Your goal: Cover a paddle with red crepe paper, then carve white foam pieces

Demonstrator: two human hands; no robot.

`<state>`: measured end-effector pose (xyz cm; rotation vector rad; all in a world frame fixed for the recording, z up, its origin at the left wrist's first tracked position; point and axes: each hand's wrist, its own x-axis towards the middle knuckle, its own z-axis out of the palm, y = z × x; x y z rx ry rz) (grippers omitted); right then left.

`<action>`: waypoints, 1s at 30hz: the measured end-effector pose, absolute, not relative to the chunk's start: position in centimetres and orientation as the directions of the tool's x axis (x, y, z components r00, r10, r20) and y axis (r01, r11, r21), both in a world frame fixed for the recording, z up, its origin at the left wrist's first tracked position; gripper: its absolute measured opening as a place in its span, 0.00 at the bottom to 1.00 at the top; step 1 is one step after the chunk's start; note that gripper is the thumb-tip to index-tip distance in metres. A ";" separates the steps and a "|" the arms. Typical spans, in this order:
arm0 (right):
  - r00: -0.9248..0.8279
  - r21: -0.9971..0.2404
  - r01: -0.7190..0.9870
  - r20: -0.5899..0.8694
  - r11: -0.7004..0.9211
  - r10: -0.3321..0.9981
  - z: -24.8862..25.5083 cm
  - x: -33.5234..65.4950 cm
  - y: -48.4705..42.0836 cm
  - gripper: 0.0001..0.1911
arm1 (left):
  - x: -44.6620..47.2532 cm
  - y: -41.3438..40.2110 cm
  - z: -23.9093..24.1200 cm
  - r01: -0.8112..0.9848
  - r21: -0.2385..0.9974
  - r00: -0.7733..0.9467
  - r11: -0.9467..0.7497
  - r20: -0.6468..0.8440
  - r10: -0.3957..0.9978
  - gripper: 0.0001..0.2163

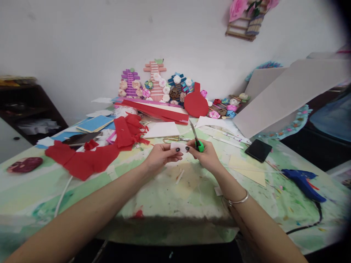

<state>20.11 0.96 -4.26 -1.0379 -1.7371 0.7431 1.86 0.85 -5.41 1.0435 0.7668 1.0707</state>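
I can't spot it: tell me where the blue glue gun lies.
Head view: the blue glue gun lies on the table at the right, nearer the person than the black phone, right of the right hand.

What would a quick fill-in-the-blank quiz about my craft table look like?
1. The right hand holds scissors with a ____ handle.
2. The left hand pinches a small piece of paper that is ____ in colour.
3. The glue gun lying on the table is ____.
Missing words: green, white, blue.
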 end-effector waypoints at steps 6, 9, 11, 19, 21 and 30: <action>-0.171 -0.818 0.338 0.433 0.465 0.885 -4.4 20.3 1.1 0.09 | 1.9 1.1 -5.4 -0.391 0.913 0.218 0.115 -0.030 0.976 0.04; -0.145 -0.820 0.336 0.442 0.464 0.885 -4.2 20.4 1.1 0.09 | 1.7 1.1 -5.1 -0.467 0.878 0.172 0.105 -0.027 0.985 0.04; -0.141 -0.814 0.337 0.454 0.474 0.880 -4.1 20.4 1.1 0.10 | 1.6 1.1 -5.0 -0.496 0.857 0.199 0.141 -0.046 0.979 0.05; -0.213 -0.738 0.382 0.516 0.557 0.830 -4.4 20.0 0.8 0.09 | 1.5 0.5 -4.8 -0.359 0.778 0.613 0.515 -0.219 0.759 0.13; -0.220 -0.716 0.398 0.533 0.574 0.817 -4.6 19.9 0.9 0.10 | 1.6 0.3 -4.7 -0.419 0.757 0.564 0.501 -0.215 0.797 0.09; -0.187 -0.561 0.592 0.602 0.579 0.776 -4.4 19.8 0.4 0.14 | 1.8 0.5 -4.9 -0.581 0.753 0.436 0.309 -0.033 0.899 0.02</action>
